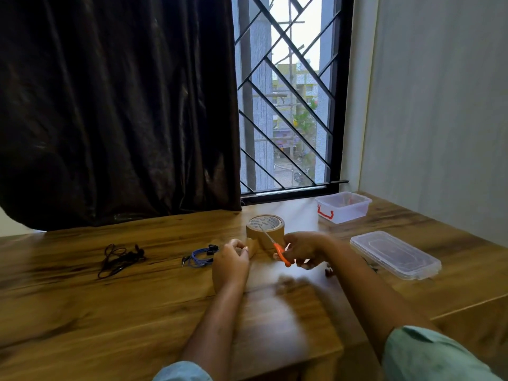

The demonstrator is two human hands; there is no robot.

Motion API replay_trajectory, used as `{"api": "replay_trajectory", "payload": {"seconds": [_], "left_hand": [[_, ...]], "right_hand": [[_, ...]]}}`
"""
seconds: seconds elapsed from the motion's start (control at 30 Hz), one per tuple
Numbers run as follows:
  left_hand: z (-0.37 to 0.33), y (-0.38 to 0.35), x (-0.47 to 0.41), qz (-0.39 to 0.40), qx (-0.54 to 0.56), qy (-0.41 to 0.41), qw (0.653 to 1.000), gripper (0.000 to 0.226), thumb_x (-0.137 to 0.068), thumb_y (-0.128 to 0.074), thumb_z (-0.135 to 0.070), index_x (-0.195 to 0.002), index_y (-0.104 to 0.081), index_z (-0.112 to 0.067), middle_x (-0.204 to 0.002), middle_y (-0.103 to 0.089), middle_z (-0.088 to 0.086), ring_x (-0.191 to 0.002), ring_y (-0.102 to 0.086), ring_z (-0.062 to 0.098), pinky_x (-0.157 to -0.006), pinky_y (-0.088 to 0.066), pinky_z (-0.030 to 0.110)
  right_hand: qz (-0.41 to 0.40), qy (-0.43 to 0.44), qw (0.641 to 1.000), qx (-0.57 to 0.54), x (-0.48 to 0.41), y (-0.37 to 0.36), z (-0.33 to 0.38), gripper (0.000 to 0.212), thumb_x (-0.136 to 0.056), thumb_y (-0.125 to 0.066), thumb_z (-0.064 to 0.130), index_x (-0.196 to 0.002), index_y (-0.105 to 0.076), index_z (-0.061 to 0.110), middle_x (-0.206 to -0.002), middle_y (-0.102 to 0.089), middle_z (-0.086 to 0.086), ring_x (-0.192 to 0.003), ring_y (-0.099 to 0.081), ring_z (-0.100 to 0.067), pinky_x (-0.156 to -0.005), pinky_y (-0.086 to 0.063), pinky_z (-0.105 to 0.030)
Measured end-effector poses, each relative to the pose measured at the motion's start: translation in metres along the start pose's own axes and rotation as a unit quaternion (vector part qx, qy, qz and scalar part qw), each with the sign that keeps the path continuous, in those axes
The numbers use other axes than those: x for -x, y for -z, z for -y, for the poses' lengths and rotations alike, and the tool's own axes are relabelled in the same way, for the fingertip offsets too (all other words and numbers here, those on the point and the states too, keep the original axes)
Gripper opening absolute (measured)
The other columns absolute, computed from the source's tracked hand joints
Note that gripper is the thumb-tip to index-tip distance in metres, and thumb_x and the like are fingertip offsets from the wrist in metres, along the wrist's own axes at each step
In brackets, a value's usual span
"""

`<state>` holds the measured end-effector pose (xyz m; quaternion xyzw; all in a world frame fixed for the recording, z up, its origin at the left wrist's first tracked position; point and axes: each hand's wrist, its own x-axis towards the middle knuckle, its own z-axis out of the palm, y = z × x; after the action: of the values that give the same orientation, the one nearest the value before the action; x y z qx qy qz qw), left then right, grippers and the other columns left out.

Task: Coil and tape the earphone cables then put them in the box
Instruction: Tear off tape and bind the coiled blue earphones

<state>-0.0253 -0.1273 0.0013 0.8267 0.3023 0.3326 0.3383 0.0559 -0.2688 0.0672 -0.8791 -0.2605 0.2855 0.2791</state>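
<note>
A roll of brown tape (265,227) stands on the wooden table (110,298). My left hand (230,263) pinches a strip of tape pulled from the roll. My right hand (303,250) grips orange-handled scissors (280,253) with the blades pointing up at the strip beside the roll. A coiled blue earphone cable (200,256) lies just left of my left hand. A loose black earphone cable (119,258) lies farther left. The clear plastic box (343,207) with a red latch sits at the back right.
The box's clear lid (395,254) lies flat to the right of my right hand. A small dark object (329,271) sits partly hidden beneath my right wrist. A dark curtain and a barred window stand behind the table.
</note>
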Motion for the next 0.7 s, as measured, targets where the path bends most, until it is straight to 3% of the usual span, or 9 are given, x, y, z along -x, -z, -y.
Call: {"api": "replay_trajectory", "payload": {"seconds": [0.07,0.13,0.2,0.27,0.37,0.5,0.7], "left_hand": [[0.000,0.000,0.000,-0.002,-0.005,0.001,1.000,0.012,-0.091,-0.058,-0.024,-0.098,-0.065,-0.019,-0.093,-0.070,0.002,-0.076,-0.061,0.014,-0.060,-0.048,0.024],[0.000,0.001,0.000,-0.003,-0.011,0.001,1.000,0.011,-0.091,-0.058,-0.025,-0.097,-0.065,-0.019,-0.092,-0.070,0.002,-0.071,-0.058,0.012,-0.053,-0.044,0.022],[-0.001,0.002,0.001,-0.005,-0.016,-0.001,1.000,0.011,-0.092,-0.057,-0.025,-0.098,-0.064,-0.019,-0.091,-0.069,0.001,-0.068,-0.055,0.011,-0.048,-0.039,0.020],[0.000,0.002,0.000,-0.007,-0.020,-0.002,1.000,0.012,-0.092,-0.056,-0.025,-0.099,-0.065,-0.019,-0.092,-0.070,0.001,-0.068,-0.055,0.011,-0.047,-0.037,0.020],[-0.001,0.002,0.001,-0.010,-0.029,0.000,1.000,0.012,-0.092,-0.056,-0.026,-0.100,-0.064,-0.021,-0.092,-0.069,0.001,-0.067,-0.054,0.010,-0.046,-0.035,0.020],[-0.001,0.002,0.002,-0.013,-0.019,-0.006,1.000,0.006,-0.091,-0.057,-0.025,-0.093,-0.062,-0.024,-0.081,-0.068,-0.001,-0.063,-0.057,0.012,-0.046,-0.036,0.021],[-0.001,0.004,0.004,-0.016,-0.014,-0.009,1.000,0.005,-0.091,-0.056,-0.024,-0.090,-0.061,-0.025,-0.074,-0.063,-0.005,-0.058,-0.054,0.007,-0.044,-0.032,0.020]], "right_hand": [[-0.006,-0.006,1.000,0.011,-0.001,0.001,0.001,0.034,-0.087,-0.061,0.046,-0.108,-0.048,0.023,-0.087,-0.049,-0.001,-0.065,-0.044,-0.011,-0.057,-0.043,-0.020],[-0.066,0.027,0.993,0.097,-0.003,0.000,0.003,0.044,-0.084,-0.067,0.038,-0.121,-0.049,0.023,-0.100,-0.052,-0.001,-0.076,-0.050,-0.014,-0.063,-0.049,-0.025],[-0.152,0.077,0.945,0.280,-0.007,0.002,0.005,0.058,-0.077,-0.075,0.026,-0.128,-0.049,0.020,-0.120,-0.052,-0.003,-0.100,-0.055,-0.022,-0.077,-0.052,-0.033],[-0.221,0.126,0.893,0.372,-0.008,0.007,0.011,0.057,-0.075,-0.077,0.017,-0.125,-0.050,0.019,-0.124,-0.051,-0.003,-0.111,-0.052,-0.027,-0.081,-0.051,-0.037],[-0.263,0.179,0.854,0.412,-0.009,0.013,0.024,0.048,-0.081,-0.071,0.010,-0.123,-0.049,0.018,-0.123,-0.054,-0.003,-0.115,-0.049,-0.027,-0.074,-0.050,-0.038],[-0.279,0.188,0.815,0.472,-0.014,0.008,0.045,0.054,-0.081,-0.069,0.008,-0.126,-0.040,0.015,-0.122,-0.059,-0.006,-0.116,-0.050,-0.028,-0.063,-0.038,-0.034],[-0.263,0.179,0.810,0.493,-0.021,0.002,0.059,0.050,-0.085,-0.063,0.006,-0.129,-0.042,0.015,-0.124,-0.057,-0.009,-0.119,-0.049,-0.029,-0.069,-0.039,-0.034]]}}
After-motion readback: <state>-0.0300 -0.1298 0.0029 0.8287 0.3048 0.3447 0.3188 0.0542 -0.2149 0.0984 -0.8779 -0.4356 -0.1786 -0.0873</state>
